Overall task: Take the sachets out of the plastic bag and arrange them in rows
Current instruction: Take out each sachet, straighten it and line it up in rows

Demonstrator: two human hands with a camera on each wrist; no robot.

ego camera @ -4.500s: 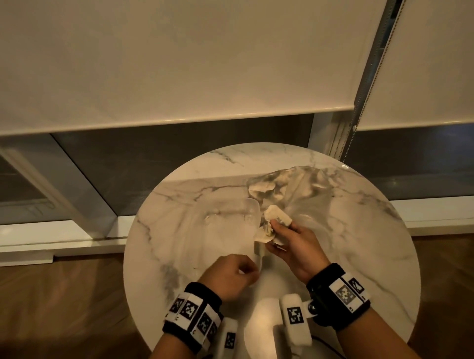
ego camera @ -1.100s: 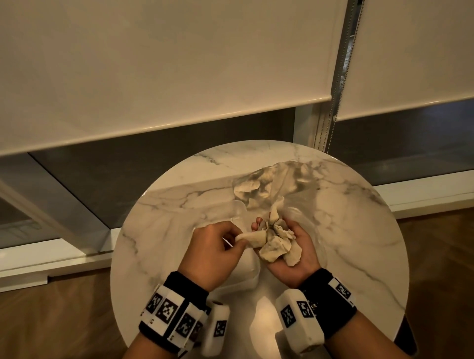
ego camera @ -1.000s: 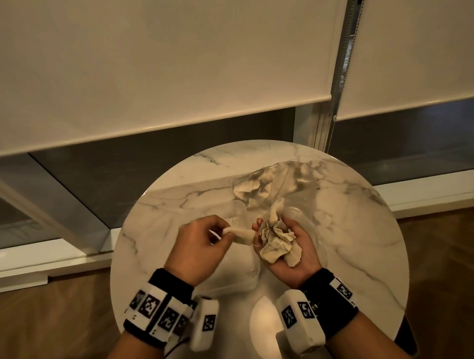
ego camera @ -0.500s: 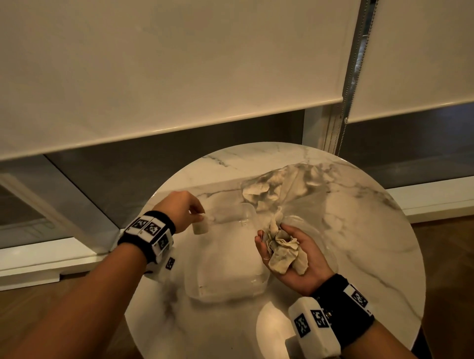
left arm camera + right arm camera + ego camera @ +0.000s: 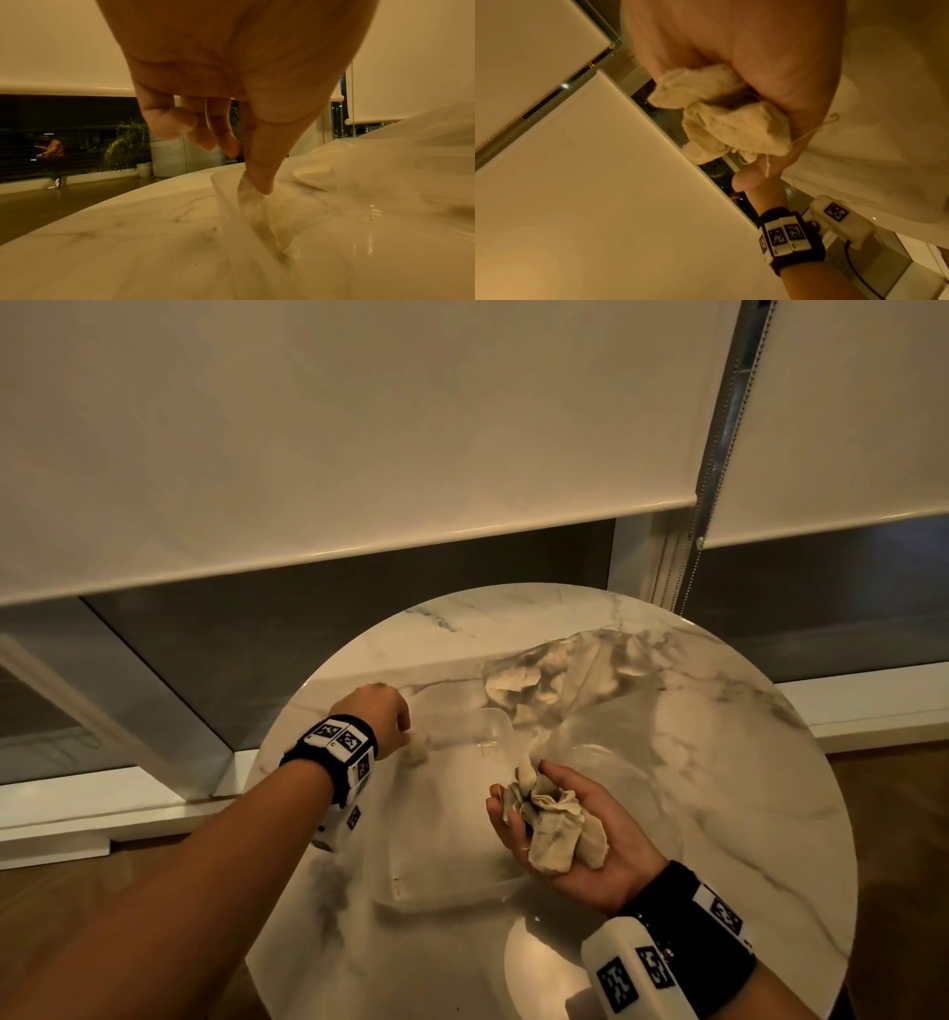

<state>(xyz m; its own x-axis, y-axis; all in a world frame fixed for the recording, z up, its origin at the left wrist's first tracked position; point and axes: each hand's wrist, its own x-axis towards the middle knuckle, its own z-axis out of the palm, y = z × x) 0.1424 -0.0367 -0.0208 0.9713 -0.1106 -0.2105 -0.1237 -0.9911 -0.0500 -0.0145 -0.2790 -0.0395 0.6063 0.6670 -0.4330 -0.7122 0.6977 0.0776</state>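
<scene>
My left hand reaches over the far left of the round marble table and pinches one small cream sachet that touches the tabletop. In the left wrist view the thumb tip sits on top of that sachet. My right hand is palm up near the middle, its fingers loosely curled around a bundle of several crumpled sachets, which also shows in the right wrist view. The clear plastic bag lies at the back with more sachets inside.
A clear, shallow plastic container sits on the table between my hands. Beyond the table's far edge are a dark window and lowered roller blinds, with a bead chain at the right. Wooden floor surrounds the table.
My left hand pulled one sachet out of the bundle in my right hand, carried it left and away, and lowered it to the tabletop. The right hand has stayed palm up with the bundle.
</scene>
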